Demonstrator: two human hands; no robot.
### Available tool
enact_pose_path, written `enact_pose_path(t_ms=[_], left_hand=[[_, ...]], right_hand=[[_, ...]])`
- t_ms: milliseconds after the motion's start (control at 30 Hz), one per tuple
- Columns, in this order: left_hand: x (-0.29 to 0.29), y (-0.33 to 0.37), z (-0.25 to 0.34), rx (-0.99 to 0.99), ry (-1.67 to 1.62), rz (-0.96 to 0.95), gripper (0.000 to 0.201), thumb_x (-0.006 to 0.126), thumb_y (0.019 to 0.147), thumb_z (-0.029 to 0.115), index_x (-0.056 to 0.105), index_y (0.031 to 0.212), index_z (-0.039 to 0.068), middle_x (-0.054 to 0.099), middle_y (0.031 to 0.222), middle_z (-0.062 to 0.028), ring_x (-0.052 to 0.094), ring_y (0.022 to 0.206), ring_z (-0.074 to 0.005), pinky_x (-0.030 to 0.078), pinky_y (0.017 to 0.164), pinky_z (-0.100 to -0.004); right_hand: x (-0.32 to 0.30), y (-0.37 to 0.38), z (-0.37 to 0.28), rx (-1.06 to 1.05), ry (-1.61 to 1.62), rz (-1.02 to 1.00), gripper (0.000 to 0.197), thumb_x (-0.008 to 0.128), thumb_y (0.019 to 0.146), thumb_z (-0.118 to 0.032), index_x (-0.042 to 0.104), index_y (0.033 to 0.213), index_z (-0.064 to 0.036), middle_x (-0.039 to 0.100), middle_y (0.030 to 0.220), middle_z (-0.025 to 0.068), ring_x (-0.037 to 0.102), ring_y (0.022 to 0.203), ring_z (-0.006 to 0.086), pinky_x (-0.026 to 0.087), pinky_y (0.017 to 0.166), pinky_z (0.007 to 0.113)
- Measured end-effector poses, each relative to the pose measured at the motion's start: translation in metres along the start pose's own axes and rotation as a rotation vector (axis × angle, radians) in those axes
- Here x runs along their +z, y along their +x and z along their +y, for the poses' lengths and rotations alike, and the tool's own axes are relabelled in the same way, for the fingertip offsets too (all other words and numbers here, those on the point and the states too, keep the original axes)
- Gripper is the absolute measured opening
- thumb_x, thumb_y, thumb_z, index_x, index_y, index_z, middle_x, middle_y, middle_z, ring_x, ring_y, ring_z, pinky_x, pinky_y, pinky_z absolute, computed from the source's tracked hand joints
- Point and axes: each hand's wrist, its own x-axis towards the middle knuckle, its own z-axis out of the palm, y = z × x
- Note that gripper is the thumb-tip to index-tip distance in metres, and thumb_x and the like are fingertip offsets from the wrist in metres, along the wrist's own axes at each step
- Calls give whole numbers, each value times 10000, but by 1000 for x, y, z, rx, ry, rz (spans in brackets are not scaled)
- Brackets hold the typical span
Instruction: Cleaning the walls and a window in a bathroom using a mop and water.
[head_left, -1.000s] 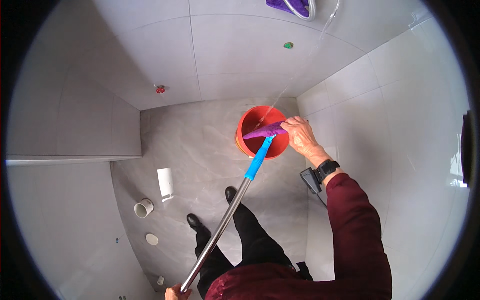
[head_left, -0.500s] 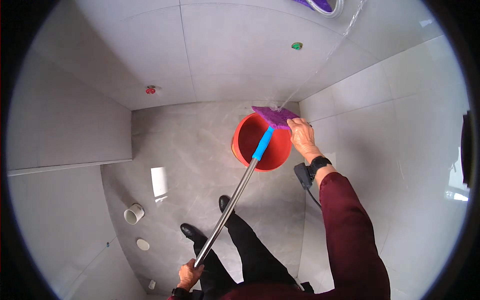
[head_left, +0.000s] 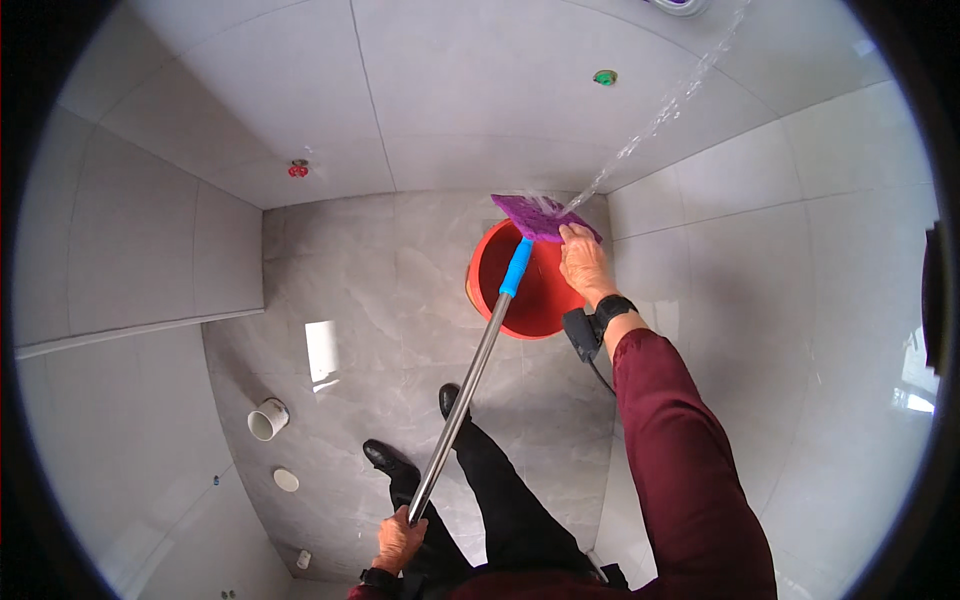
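A flat mop slants across the view, its metal pole (head_left: 460,400) rising to a blue sleeve and a purple pad (head_left: 530,218). Near the lower edge, my left hand (head_left: 400,542) is wrapped round the pole's end. My right hand (head_left: 585,262) pinches the right corner of the pad, thumb and fingers closed on it. The pad is tilted over the far rim of an orange-red bucket (head_left: 545,320) on the floor. A stream of water (head_left: 660,118) falls from the upper right and splashes on the pad.
Tiled walls stand ahead and on both sides. A red valve (head_left: 298,169) and a green fitting (head_left: 605,77) sit on the far wall. A white pipe stub (head_left: 268,420) and a round white cap (head_left: 286,480) are at the left of the grey floor (head_left: 400,260).
The pad and my right hand have shifted slightly left and away from me. My left hand has moved a little right, so the pole stands steeper. The water stream looks thicker.
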Motion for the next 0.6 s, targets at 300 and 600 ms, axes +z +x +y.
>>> enact_pose_path(t_ms=[300,600], left_hand=[[-4,-16,21,11,95,58,278,589,679,290,495,797,57,591,696,-183,567,707,-390,440,648,-475],[-9,-10,32,-10,122,25,327,607,672,289,498,842,31,587,737,-210,566,737,-392,439,660,-466]], right_hand=[[13,-85,-67,816,919,-701,533,519,762,-489,516,959,6,540,867,174,551,805,303,439,655,445],[78,-132,-126,1275,1701,-508,367,628,738,-292,435,943,-56,503,825,128,562,697,275,459,563,441]])
